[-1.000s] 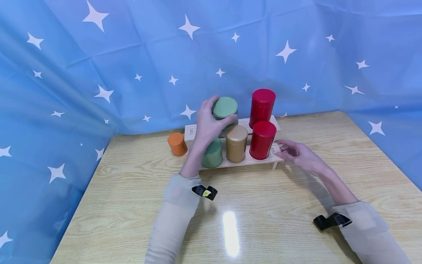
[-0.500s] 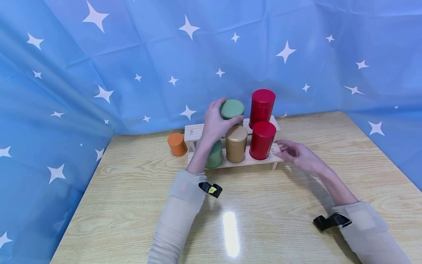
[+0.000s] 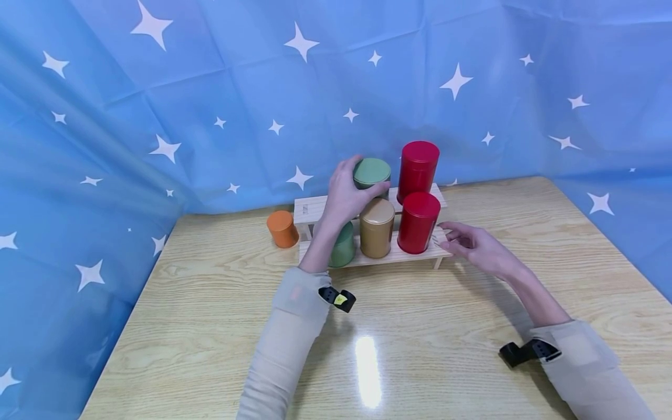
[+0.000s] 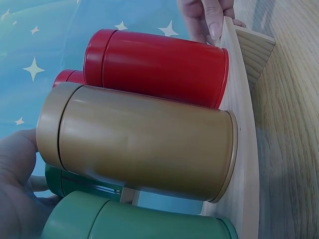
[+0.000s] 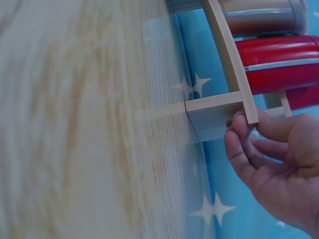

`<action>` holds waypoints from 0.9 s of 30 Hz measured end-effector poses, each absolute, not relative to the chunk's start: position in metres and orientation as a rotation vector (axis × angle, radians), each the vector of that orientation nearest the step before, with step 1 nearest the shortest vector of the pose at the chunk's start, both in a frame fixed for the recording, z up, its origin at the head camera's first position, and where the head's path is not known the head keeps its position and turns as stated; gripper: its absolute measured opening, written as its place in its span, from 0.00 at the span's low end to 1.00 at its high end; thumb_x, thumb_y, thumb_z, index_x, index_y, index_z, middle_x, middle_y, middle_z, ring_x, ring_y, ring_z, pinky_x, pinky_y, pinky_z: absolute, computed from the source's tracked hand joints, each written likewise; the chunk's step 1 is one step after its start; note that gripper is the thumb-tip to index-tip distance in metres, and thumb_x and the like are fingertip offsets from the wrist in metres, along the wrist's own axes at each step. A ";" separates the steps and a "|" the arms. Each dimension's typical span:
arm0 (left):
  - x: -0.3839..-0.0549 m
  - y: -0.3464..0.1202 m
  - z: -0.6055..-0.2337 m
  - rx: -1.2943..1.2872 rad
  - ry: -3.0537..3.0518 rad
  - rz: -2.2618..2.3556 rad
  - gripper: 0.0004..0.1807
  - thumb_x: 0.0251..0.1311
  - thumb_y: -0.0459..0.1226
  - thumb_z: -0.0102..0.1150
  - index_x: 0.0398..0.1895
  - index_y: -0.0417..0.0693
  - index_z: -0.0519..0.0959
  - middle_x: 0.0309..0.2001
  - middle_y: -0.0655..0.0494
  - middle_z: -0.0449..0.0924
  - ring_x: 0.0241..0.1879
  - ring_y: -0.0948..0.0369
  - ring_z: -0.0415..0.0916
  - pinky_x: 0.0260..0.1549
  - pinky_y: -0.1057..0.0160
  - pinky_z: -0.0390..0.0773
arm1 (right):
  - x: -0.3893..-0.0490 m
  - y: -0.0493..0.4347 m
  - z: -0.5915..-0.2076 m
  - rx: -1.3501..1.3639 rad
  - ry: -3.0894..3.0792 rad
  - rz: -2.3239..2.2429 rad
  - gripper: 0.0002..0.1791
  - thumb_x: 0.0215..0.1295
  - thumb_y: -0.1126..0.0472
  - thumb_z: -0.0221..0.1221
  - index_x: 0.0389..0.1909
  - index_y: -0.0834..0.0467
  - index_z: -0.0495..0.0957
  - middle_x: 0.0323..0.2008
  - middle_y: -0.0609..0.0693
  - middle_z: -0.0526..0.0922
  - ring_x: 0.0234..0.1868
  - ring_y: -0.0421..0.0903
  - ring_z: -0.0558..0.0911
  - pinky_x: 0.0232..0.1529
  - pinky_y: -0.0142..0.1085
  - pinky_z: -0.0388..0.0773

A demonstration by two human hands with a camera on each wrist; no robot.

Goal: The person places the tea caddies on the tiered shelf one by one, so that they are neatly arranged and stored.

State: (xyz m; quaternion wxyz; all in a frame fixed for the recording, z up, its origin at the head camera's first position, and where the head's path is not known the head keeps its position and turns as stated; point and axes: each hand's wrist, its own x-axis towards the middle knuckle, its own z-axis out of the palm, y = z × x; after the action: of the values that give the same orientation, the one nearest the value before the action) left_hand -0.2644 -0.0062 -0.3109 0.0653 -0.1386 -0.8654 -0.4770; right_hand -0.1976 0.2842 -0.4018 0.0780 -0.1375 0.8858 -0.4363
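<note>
My left hand grips a green canister near its lid, over the upper tier of a two-tier wooden rack. In the left wrist view that canister is mostly hidden behind a gold canister. On the lower tier stand a second green canister, the gold one and a red canister. Another red canister stands on the upper tier at the right. My right hand pinches the right end of the lower shelf between thumb and curled fingers.
An orange canister stands on the wooden table just left of the rack. Close behind the rack hangs a blue curtain with white stars.
My left hand has carried the green canister to the right and slightly lower along the upper tier, most of it in the first half second. My right hand has stayed at the shelf end.
</note>
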 end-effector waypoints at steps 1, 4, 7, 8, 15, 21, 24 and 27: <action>-0.264 -0.006 -0.311 -0.419 -2.611 -1.438 0.44 0.58 0.48 0.71 0.75 0.45 0.64 0.69 0.47 0.66 0.65 0.52 0.63 0.58 0.51 0.73 | -0.198 0.284 -0.402 -0.415 2.654 -1.305 0.32 0.74 0.59 0.59 0.72 0.70 0.62 0.52 0.63 0.79 0.47 0.53 0.78 0.42 0.36 0.80; -0.264 -0.006 -0.311 -0.421 -2.617 -1.429 0.44 0.58 0.48 0.71 0.75 0.46 0.64 0.69 0.48 0.66 0.65 0.53 0.64 0.58 0.52 0.73 | -0.197 0.284 -0.402 -0.417 2.654 -1.306 0.33 0.74 0.59 0.59 0.72 0.70 0.62 0.52 0.63 0.79 0.47 0.53 0.78 0.42 0.37 0.81; -0.265 -0.006 -0.311 -0.424 -2.623 -1.420 0.44 0.58 0.48 0.71 0.75 0.47 0.64 0.69 0.48 0.65 0.65 0.52 0.64 0.58 0.52 0.73 | -0.197 0.284 -0.401 -0.417 2.654 -1.307 0.32 0.74 0.58 0.59 0.72 0.70 0.62 0.51 0.63 0.79 0.46 0.53 0.78 0.41 0.37 0.80; -0.265 -0.006 -0.311 -0.428 -2.625 -1.416 0.44 0.59 0.49 0.71 0.76 0.47 0.63 0.69 0.48 0.65 0.65 0.52 0.64 0.58 0.51 0.74 | -0.197 0.284 -0.401 -0.417 2.653 -1.309 0.32 0.74 0.59 0.59 0.72 0.70 0.62 0.51 0.63 0.79 0.45 0.53 0.78 0.41 0.37 0.80; -0.265 -0.006 -0.311 -0.452 -2.625 -1.414 0.45 0.59 0.49 0.71 0.76 0.48 0.63 0.70 0.48 0.65 0.65 0.53 0.64 0.57 0.52 0.74 | -0.197 0.284 -0.402 -0.416 2.653 -1.310 0.32 0.74 0.59 0.59 0.72 0.70 0.62 0.51 0.63 0.79 0.46 0.54 0.78 0.41 0.37 0.81; -0.263 -0.011 -0.313 -0.475 -2.587 -1.482 0.47 0.58 0.53 0.70 0.77 0.51 0.61 0.71 0.49 0.64 0.65 0.55 0.65 0.58 0.54 0.74 | -0.198 0.285 -0.403 -0.404 2.649 -1.304 0.32 0.74 0.59 0.59 0.72 0.70 0.62 0.52 0.63 0.78 0.47 0.54 0.78 0.42 0.37 0.81; -0.261 -0.017 -0.312 -0.491 -2.538 -1.514 0.46 0.58 0.53 0.70 0.77 0.51 0.61 0.69 0.48 0.66 0.64 0.54 0.67 0.59 0.54 0.74 | -0.198 0.284 -0.403 -0.396 2.644 -1.310 0.32 0.74 0.59 0.59 0.72 0.69 0.62 0.52 0.63 0.78 0.47 0.54 0.78 0.42 0.38 0.81; -0.257 -0.023 -0.311 -0.495 -2.505 -1.531 0.45 0.59 0.53 0.70 0.77 0.51 0.62 0.68 0.48 0.67 0.64 0.53 0.68 0.59 0.55 0.73 | -0.198 0.284 -0.403 -0.393 2.638 -1.315 0.32 0.74 0.59 0.59 0.72 0.69 0.62 0.52 0.63 0.78 0.47 0.54 0.78 0.42 0.38 0.81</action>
State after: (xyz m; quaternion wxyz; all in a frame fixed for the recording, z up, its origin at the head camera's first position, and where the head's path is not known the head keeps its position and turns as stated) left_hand -0.2567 -0.0226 -0.3110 0.0821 -0.1656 -0.8385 -0.5127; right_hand -0.1978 0.2844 -0.4026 0.0839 -0.1317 0.8840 -0.4405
